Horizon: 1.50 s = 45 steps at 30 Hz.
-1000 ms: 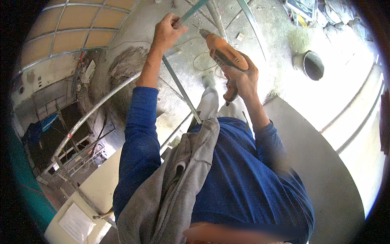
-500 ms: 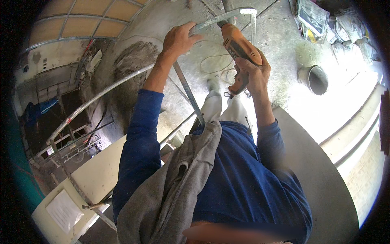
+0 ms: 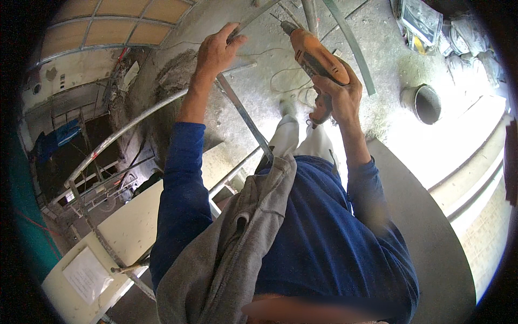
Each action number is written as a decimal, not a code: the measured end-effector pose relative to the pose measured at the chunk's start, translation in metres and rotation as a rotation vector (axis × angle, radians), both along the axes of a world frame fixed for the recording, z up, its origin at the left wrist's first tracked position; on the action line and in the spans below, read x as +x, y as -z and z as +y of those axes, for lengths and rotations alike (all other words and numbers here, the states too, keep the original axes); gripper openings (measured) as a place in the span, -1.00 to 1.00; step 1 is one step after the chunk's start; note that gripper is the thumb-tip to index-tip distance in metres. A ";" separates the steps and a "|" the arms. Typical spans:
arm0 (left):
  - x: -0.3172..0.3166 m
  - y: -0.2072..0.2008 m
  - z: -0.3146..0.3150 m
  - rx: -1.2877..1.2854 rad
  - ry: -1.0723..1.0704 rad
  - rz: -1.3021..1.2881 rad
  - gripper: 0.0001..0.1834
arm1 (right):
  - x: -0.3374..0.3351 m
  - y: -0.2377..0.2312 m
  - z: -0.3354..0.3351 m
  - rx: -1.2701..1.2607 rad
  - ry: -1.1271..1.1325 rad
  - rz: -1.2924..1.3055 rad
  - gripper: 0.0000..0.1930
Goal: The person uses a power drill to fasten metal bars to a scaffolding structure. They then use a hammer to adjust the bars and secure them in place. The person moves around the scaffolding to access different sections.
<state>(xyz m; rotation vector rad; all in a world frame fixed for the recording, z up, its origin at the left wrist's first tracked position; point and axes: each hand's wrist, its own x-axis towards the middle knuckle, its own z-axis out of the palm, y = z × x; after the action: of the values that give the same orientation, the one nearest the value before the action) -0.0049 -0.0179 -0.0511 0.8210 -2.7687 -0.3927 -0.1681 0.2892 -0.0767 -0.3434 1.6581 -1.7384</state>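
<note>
In my right hand (image 3: 342, 92) is an orange-and-black power drill (image 3: 318, 56). My fingers wrap its handle, and its thin bit points up toward the far left. My left hand (image 3: 218, 51) grips the end of a narrow grey metal strip (image 3: 258, 19) between thumb and fingers. That strip runs up past the top edge of the picture. A grey metal length (image 3: 353, 48) comes down from the top edge right of the drill; it looks like the other leg of the same bent strip, but the bend is out of view.
A metal bar (image 3: 245, 116) slants up toward my body, and a curved rail (image 3: 127, 127) stretches left. A pale board with a paper sheet (image 3: 86, 274) lies lower left. Right stand a round bucket-like container (image 3: 423, 104) and several bags (image 3: 467, 38). A cable (image 3: 275, 81) loops on the dusty floor.
My left hand has moved left and slightly up with the strip. The strip's bend has left the picture at the top, and its right leg now hangs farther right. The drill tilts slightly left.
</note>
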 end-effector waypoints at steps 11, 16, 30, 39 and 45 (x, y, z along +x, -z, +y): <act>0.002 0.010 -0.008 0.212 -0.034 0.095 -0.35 | 0.012 -0.002 0.009 0.000 -0.153 -0.014 -0.26; 0.001 0.020 -0.014 0.335 -0.024 0.112 -0.39 | 0.016 -0.010 0.013 0.070 -0.189 0.044 -0.27; 0.014 0.023 -0.023 0.662 -0.077 0.319 -0.50 | 0.036 -0.027 0.034 0.073 -0.254 -0.004 -0.24; 0.016 0.016 -0.027 0.800 -0.046 0.355 -0.43 | 0.029 -0.044 0.038 0.123 -0.368 0.023 -0.26; 0.007 0.009 -0.023 0.819 0.002 0.453 -0.46 | 0.012 -0.045 0.038 0.116 -0.401 0.187 -0.25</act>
<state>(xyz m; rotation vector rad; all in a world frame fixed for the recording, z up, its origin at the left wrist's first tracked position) 0.0019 -0.0406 -0.0604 0.7408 -2.1425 -1.5492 -0.1564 0.3267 -0.0319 -0.7471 1.6723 -1.3396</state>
